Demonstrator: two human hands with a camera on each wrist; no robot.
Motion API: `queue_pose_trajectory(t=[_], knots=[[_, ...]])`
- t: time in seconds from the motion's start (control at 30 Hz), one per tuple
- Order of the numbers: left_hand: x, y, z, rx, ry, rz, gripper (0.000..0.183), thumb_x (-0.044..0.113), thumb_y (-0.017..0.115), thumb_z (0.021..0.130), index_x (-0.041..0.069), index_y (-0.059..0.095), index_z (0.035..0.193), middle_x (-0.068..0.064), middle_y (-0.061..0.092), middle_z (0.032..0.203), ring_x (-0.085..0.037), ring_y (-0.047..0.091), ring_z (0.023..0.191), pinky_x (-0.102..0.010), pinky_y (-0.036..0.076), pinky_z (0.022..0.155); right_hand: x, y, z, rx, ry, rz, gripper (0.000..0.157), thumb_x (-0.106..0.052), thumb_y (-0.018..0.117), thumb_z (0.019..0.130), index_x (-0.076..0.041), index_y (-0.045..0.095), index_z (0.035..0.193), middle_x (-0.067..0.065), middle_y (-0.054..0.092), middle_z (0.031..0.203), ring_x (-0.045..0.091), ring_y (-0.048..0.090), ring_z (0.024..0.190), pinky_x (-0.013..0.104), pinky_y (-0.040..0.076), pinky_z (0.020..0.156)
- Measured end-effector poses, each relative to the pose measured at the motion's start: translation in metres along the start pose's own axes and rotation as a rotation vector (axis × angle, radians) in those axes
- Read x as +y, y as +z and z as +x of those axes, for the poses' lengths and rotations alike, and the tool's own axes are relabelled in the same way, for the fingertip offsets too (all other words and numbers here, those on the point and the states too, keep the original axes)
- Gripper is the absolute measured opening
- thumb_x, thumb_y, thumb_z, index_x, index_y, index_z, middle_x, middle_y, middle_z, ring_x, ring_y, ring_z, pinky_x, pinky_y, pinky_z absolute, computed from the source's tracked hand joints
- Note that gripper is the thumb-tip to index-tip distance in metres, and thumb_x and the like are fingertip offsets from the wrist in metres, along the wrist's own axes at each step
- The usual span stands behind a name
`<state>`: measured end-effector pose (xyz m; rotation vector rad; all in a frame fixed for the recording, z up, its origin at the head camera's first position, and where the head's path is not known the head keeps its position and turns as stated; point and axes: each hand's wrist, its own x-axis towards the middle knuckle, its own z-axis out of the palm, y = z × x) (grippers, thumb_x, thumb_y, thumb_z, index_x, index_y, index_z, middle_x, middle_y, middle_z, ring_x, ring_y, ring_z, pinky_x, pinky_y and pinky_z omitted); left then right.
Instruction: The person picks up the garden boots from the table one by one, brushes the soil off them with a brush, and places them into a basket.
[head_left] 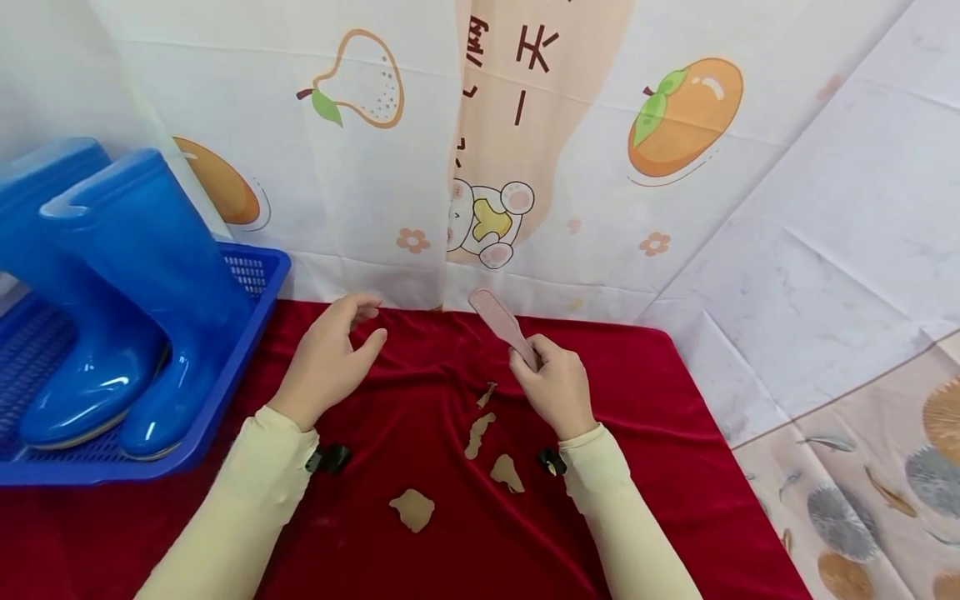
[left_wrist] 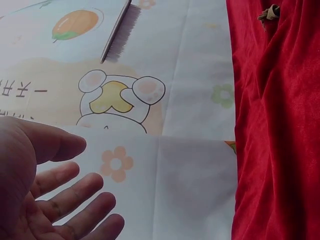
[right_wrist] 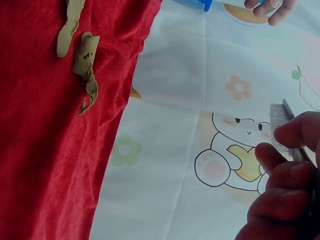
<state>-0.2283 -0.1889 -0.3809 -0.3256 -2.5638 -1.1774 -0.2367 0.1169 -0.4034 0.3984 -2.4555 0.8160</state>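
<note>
My right hand [head_left: 557, 385] grips a pale pink brush [head_left: 495, 317] by its handle, raised over the far part of the red cloth. In the right wrist view the thumb and fingers wrap the handle, and light bristles [right_wrist: 278, 118] face left. My left hand [head_left: 324, 360] hovers near the cloth's far edge, fingers apart and relaxed, holding nothing. Left of it, two shiny blue rain boots [head_left: 168, 242] stand in a blue plastic basket [head_left: 279, 279]. Several flat brown clay-like pieces lie on the cloth, one [head_left: 413, 510] nearer the front and another [head_left: 507, 473] by the right wrist.
Red velvet cloth [head_left: 660, 500] covers the table, with folds in the middle. Behind it hangs a white printed curtain [head_left: 585, 208] with fruit and a cartoon bear. On the right, the table's edge drops beside a patterned fabric [head_left: 877, 483].
</note>
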Motion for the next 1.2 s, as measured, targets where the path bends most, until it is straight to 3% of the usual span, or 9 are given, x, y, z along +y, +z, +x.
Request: queue_pose_trajectory(t=[0.3, 0.5, 0.67, 0.87, 1.1, 1.2], knots=[[0.000, 0.009, 0.009, -0.009, -0.022, 0.003, 0.044, 0.027, 0.060, 0.092, 0.014, 0.049, 0.133, -0.005, 0.055, 0.124, -0.023, 0.052, 0.114, -0.046, 0.045, 0.094, 0.012, 0.001, 0.001, -0.009, 0.005, -0.014, 0.016, -0.022, 0.061, 0.086, -0.019, 0.058, 0.070, -0.009, 0.039, 0.047, 0.007, 0.034, 0.041, 0.025, 0.030, 0.038], [0.002, 0.012, 0.014, 0.000, -0.016, 0.007, 0.044, 0.027, 0.060, 0.092, 0.014, 0.049, 0.132, -0.005, 0.056, 0.123, -0.024, 0.053, 0.112, -0.045, 0.046, 0.093, 0.042, -0.009, -0.002, -0.059, 0.035, -0.195, 0.028, -0.025, 0.059, 0.085, -0.020, 0.048, 0.061, -0.007, 0.036, 0.046, 0.011, 0.033, 0.041, 0.028, 0.030, 0.038], [0.000, 0.013, 0.015, -0.008, -0.024, 0.023, 0.045, 0.024, 0.061, 0.091, 0.012, 0.048, 0.132, -0.007, 0.056, 0.122, -0.025, 0.053, 0.112, -0.046, 0.045, 0.095, 0.073, -0.020, -0.006, -0.187, 0.141, -0.371, 0.034, -0.027, 0.055, 0.085, -0.017, 0.041, 0.055, -0.003, 0.037, 0.046, 0.016, 0.035, 0.043, 0.031, 0.030, 0.038], [-0.004, 0.013, 0.015, -0.023, -0.035, 0.032, 0.046, 0.024, 0.062, 0.090, 0.012, 0.046, 0.132, -0.008, 0.055, 0.123, -0.026, 0.052, 0.112, -0.047, 0.044, 0.095, 0.096, -0.024, -0.016, -0.427, 0.320, -0.469, 0.037, -0.030, 0.052, 0.088, -0.013, 0.049, 0.056, 0.005, 0.050, 0.053, 0.023, 0.047, 0.048, 0.039, 0.039, 0.043], [-0.003, 0.014, 0.015, -0.037, -0.037, 0.032, 0.047, 0.026, 0.060, 0.091, 0.013, 0.045, 0.134, -0.007, 0.054, 0.124, -0.026, 0.051, 0.113, -0.048, 0.044, 0.095, 0.102, -0.026, -0.025, -0.666, 0.422, -0.533, 0.039, -0.043, 0.052, 0.089, -0.012, 0.056, 0.066, 0.006, 0.056, 0.066, 0.024, 0.054, 0.061, 0.042, 0.046, 0.055], [-0.002, 0.013, 0.015, -0.043, -0.039, 0.029, 0.047, 0.027, 0.060, 0.092, 0.013, 0.045, 0.135, -0.008, 0.054, 0.125, -0.026, 0.051, 0.113, -0.048, 0.044, 0.096, 0.093, -0.035, -0.019, -0.685, 0.429, -0.535, 0.044, -0.052, 0.053, 0.086, -0.012, 0.054, 0.068, 0.004, 0.055, 0.062, 0.022, 0.054, 0.060, 0.040, 0.045, 0.054]])
